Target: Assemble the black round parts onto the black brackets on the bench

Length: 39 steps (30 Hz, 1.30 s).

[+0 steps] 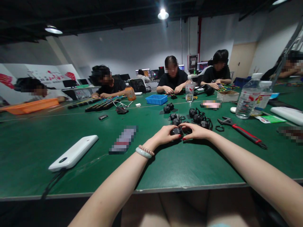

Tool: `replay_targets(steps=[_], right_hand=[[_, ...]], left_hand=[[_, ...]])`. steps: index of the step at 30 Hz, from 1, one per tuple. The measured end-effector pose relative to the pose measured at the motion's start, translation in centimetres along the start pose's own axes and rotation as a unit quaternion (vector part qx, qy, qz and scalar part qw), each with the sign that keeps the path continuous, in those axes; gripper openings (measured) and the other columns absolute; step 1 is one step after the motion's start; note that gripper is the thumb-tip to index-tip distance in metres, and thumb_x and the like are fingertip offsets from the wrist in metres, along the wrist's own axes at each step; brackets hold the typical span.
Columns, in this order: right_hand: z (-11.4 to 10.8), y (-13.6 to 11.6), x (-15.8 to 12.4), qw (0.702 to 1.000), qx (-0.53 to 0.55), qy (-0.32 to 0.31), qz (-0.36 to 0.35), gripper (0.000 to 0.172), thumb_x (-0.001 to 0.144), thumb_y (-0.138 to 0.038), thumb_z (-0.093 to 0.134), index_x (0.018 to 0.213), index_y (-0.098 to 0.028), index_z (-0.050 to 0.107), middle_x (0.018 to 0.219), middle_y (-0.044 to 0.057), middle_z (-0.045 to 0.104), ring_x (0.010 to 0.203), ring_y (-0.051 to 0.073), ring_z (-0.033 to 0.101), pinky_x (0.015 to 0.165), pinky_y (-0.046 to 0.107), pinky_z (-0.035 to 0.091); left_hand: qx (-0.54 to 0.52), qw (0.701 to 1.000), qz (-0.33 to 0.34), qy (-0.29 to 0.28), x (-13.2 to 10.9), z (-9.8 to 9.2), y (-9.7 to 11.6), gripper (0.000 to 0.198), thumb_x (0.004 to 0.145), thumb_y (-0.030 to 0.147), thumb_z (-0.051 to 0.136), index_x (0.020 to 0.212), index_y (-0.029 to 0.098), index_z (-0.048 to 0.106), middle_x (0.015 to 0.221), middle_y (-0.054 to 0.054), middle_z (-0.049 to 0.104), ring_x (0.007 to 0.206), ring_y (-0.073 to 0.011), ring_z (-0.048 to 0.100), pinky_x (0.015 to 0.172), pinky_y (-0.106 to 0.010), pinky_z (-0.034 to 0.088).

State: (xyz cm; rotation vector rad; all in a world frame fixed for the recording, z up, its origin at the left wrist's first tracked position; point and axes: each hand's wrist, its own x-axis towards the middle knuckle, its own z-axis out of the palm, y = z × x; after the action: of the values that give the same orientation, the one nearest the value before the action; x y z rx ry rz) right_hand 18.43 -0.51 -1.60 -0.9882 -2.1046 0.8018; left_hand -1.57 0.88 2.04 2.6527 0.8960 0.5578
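Note:
A small black plastic part (176, 132) with a rounded body and a thin plate on it sits low over the green table, between my two hands. My left hand (164, 135) is closed round its rounded side, thumb in front. From the other side my right hand (194, 131) grips it at the plate, with thumb and fingertips curled in. My fingers hide much of the part. Just beyond lie several similar black parts, among them one part (168, 108) farther back and a group (197, 118) by my right hand. A black ring nut (220, 128) lies to the right.
An adjustable wrench (246, 134) with red-black handle lies right, near water bottles (246, 97). To the left are a white power bank (74, 153) with a cord and a blurred-out phone-like object (124, 139). A blue tray (156, 99) stands ahead; several people sit around the table.

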Motion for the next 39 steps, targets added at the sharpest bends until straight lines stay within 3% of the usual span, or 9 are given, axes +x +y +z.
replay_targets(steps=[18, 24, 30, 33, 36, 39], right_hand=[[-0.1, 0.1, -0.1, 1.000, -0.004, -0.004, -0.002, 0.068, 0.055, -0.036, 0.065, 0.115, -0.020, 0.039, 0.107, 0.006, 0.050, 0.100, 0.018, 0.047, 0.087, 0.033, 0.036], [-0.2, 0.1, 0.0, 1.000, 0.022, -0.009, 0.008, 0.065, 0.055, -0.033, 0.066, 0.113, -0.020, 0.040, 0.106, 0.006, 0.049, 0.099, 0.018, 0.046, 0.087, 0.034, 0.035], [-0.3, 0.1, 0.0, 0.990, 0.136, -0.012, 0.040, 0.055, 0.061, -0.028, 0.061, 0.111, -0.017, 0.038, 0.093, 0.005, 0.053, 0.083, 0.014, 0.051, 0.073, 0.030, 0.041], [-0.1, 0.1, 0.1, 0.991, 0.130, 0.019, 0.033, 0.042, 0.061, -0.026, 0.061, 0.098, -0.015, 0.045, 0.088, 0.004, 0.054, 0.079, 0.013, 0.051, 0.072, 0.029, 0.040], [0.0, 0.0, 0.3, 0.994, 0.099, 0.038, 0.019, 0.031, 0.060, -0.024, 0.060, 0.087, -0.014, 0.050, 0.086, 0.003, 0.054, 0.079, 0.014, 0.051, 0.073, 0.029, 0.039], [0.1, 0.0, 0.3, 0.995, 0.086, 0.041, 0.024, 0.028, 0.060, -0.022, 0.058, 0.086, -0.015, 0.050, 0.085, 0.003, 0.055, 0.077, 0.013, 0.051, 0.071, 0.028, 0.040]], left_hand=[[0.030, 0.999, 0.023, 0.010, 0.3, 0.2, -0.4, 0.039, 0.068, 0.042, 0.049, 0.099, 0.019, 0.054, 0.089, -0.003, 0.057, 0.080, -0.0153, 0.052, 0.072, -0.025, 0.039], [-0.008, 1.000, 0.005, 0.007, 0.2, 0.4, -0.2, 0.039, 0.069, 0.042, 0.048, 0.100, 0.020, 0.051, 0.093, -0.003, 0.057, 0.081, -0.0151, 0.052, 0.072, -0.025, 0.040], [-0.034, 0.998, -0.052, 0.026, 0.3, 1.1, -0.5, 0.048, 0.062, 0.049, 0.053, 0.097, 0.017, 0.046, 0.081, -0.001, 0.056, 0.068, -0.0133, 0.052, 0.058, -0.024, 0.040], [-0.035, 0.998, -0.047, 0.015, 0.4, 1.1, -0.6, 0.051, 0.060, 0.050, 0.054, 0.097, 0.016, 0.045, 0.079, -0.001, 0.057, 0.066, -0.0136, 0.052, 0.057, -0.024, 0.040], [-0.024, 0.999, -0.045, 0.013, 0.4, 0.6, -1.8, 0.051, 0.066, 0.052, 0.047, 0.102, 0.017, 0.044, 0.093, -0.005, 0.057, 0.078, -0.0160, 0.054, 0.066, -0.027, 0.042], [0.050, 0.991, -0.106, 0.071, 0.1, -0.6, -4.9, 0.055, 0.077, 0.051, 0.027, 0.116, 0.014, 0.034, 0.115, -0.012, 0.046, 0.103, -0.0204, 0.045, 0.085, -0.033, 0.034]])
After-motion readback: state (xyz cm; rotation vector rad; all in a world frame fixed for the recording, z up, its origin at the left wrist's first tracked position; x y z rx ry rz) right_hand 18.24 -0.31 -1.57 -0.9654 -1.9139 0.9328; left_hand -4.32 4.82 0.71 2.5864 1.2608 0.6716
